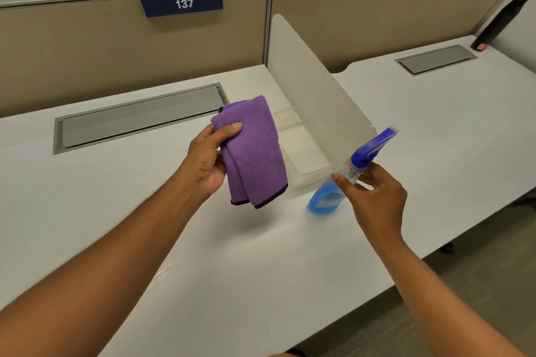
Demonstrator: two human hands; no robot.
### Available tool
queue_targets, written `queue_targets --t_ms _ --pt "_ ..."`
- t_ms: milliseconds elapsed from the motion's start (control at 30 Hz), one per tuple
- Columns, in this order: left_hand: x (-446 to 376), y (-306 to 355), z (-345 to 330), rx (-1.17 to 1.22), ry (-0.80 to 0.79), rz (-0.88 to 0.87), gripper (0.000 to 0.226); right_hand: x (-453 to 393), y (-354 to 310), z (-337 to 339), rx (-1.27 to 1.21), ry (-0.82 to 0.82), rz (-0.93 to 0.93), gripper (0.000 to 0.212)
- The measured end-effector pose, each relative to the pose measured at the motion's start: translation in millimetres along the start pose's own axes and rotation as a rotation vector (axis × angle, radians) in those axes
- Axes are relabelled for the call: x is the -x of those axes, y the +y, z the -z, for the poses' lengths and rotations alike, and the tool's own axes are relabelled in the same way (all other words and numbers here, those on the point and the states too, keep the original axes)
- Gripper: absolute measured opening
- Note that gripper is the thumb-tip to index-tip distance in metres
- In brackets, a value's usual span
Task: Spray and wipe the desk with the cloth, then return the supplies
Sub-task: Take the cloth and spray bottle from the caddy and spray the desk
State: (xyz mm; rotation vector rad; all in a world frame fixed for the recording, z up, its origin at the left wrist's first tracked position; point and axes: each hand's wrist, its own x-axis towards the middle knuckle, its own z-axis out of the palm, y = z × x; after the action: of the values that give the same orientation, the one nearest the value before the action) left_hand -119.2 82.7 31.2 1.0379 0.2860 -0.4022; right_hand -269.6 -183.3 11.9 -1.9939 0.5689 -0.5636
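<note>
Spray bottle (342, 182) leans over the white desk (116, 197), its base low and toward the person and its blue trigger head tilted up and away to the right, close beside the frosted divider (313, 101). The right hand (374, 197) sits at the bottle's clear neck with thumb and fingers loosely curled about it, though whether the grip is firm I cannot tell. The left hand (208, 156) is well to the left, pinching the folded purple cloth (252, 151) above the desk, so the right is plainly nearer the bottle.
</note>
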Motion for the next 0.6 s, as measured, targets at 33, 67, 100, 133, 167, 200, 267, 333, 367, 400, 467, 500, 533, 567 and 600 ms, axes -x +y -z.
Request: queue_targets --t_ms 33,67,100,133,167,200,267,333,367,400,467,500,533,567,600 --pt "3.4 -1.1 5.0 0.001 0.004 0.011 0.049 0.4 0.8 -0.9 0.008 -0.002 0.003 0.039" --pt "6.8 -1.8 9.9 0.005 0.003 0.022 0.049 0.6 1.1 -1.8 0.014 -0.007 0.005 0.038" --pt "10.2 -2.2 14.8 0.009 0.002 0.033 0.049 0.7 1.2 -2.5 0.021 -0.010 0.005 0.038" --pt "13.4 -2.5 19.4 0.016 0.001 0.045 0.049 0.9 1.0 -3.2 0.029 -0.014 0.008 0.040" --pt "16.3 -2.8 24.1 0.023 0.001 0.057 0.049 1.1 0.4 -3.5 0.042 -0.020 0.006 0.045" --pt "19.2 -3.0 28.5 0.028 0.001 0.067 0.048 1.1 -0.4 -3.2 0.056 -0.035 -0.003 0.052" --pt "25.3 -2.5 36.7 0.027 -0.001 0.079 0.047 3.7 -4.6 -1.8 0.099 -0.080 -0.047 0.065" --pt "31.9 -0.5 44.8 0.021 -0.010 0.086 0.047 13.0 -10.3 0.9 0.164 -0.079 -0.108 0.077" --pt "35.7 1.0 48.8 0.019 -0.018 0.091 0.048 22.4 -13.6 1.7 0.187 -0.048 -0.134 0.073" --pt "39.9 3.1 52.7 0.017 -0.024 0.095 0.050 34.8 -18.4 0.7 0.190 -0.021 -0.155 0.062" --pt "49.2 8.4 61.6 0.008 -0.037 0.103 0.052 64.1 -31.7 -10.1 0.137 -0.095 -0.183 0.033" --pt "54.1 11.3 66.5 0.005 -0.045 0.108 0.052 78.5 -39.8 -20.0 0.094 -0.193 -0.189 0.023" --pt "59.1 14.0 71.6 0.006 -0.053 0.115 0.053 91.0 -48.8 -32.1 0.043 -0.292 -0.187 0.019" --pt "64.5 16.5 77.1 0.010 -0.062 0.123 0.056 100.3 -59.1 -46.2 -0.013 -0.379 -0.180 0.021" --pt "70.0 18.5 82.8 0.010 -0.073 0.129 0.060 106.0 -70.5 -61.3 -0.071 -0.458 -0.163 0.030"
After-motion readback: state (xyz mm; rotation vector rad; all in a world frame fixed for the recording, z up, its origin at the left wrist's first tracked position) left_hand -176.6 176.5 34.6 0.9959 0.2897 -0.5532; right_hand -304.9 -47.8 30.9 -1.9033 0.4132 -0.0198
